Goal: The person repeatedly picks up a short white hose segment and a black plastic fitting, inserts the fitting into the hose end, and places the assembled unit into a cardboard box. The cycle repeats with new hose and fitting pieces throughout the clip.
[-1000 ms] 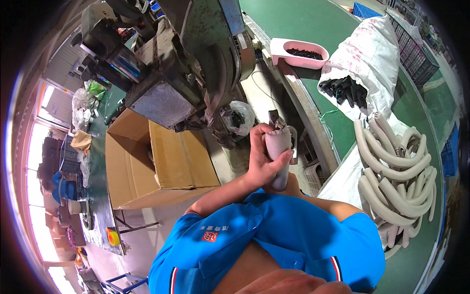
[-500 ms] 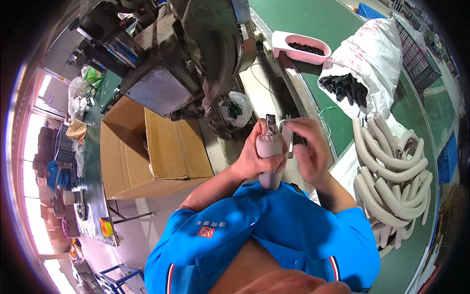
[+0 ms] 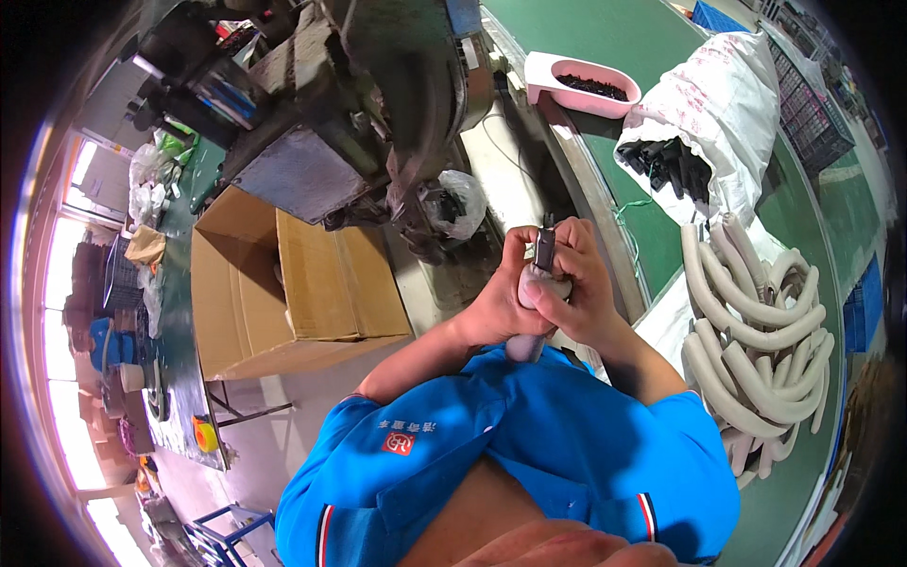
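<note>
Carton (image 3: 351, 298), dark machine (image 3: 298, 175) and white sack (image 3: 732, 104) surround the grey tube (image 3: 525, 349).

A: Thing?
B: Grey padded tube (image 3: 524, 349), dark narrow end piece (image 3: 545, 249) sticking out.
A: Pose?
B: Dark narrow end piece far, grey end nearer.
A: Where?
B: Clasped between left grip (image 3: 507, 300) and right grip (image 3: 584, 291), middle partly hidden.

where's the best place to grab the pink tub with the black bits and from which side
I'd grip the pink tub by its left end, coming from the left: that end juts out past the hollow holding the black bits, while the white sack crowds the right.
</note>
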Demonstrator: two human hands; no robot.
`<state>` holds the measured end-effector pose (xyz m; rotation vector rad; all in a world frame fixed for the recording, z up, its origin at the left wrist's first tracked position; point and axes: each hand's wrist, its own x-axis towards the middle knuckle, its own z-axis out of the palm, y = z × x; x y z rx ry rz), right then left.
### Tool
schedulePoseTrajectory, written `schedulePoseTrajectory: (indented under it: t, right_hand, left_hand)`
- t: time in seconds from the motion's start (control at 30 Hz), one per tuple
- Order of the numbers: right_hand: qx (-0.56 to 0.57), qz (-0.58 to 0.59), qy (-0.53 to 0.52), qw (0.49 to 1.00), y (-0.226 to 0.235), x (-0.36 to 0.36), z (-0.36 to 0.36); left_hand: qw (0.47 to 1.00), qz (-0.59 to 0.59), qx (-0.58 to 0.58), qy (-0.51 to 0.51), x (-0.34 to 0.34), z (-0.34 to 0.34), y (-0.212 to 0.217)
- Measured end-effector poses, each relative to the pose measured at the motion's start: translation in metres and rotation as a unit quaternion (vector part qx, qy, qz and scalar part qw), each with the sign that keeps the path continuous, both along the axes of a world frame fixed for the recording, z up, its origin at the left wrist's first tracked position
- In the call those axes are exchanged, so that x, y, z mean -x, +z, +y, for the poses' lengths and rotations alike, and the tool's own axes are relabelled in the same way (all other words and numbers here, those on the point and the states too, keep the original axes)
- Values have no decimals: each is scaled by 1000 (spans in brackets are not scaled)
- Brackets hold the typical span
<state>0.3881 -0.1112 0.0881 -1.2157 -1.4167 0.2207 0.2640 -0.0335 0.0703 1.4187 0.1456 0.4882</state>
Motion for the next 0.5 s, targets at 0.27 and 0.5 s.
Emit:
schedulePoseTrajectory:
  t: [0.27, 0.5]
  right_hand:
    - [1, 228, -59, 972, -35, -24, 12]
    - [275, 416, -112, 860, -156, -147, 63]
  left_hand:
    - [977, 211, -36, -15, 4, -7, -35]
    - [948, 270, 109, 130, 34, 23, -69]
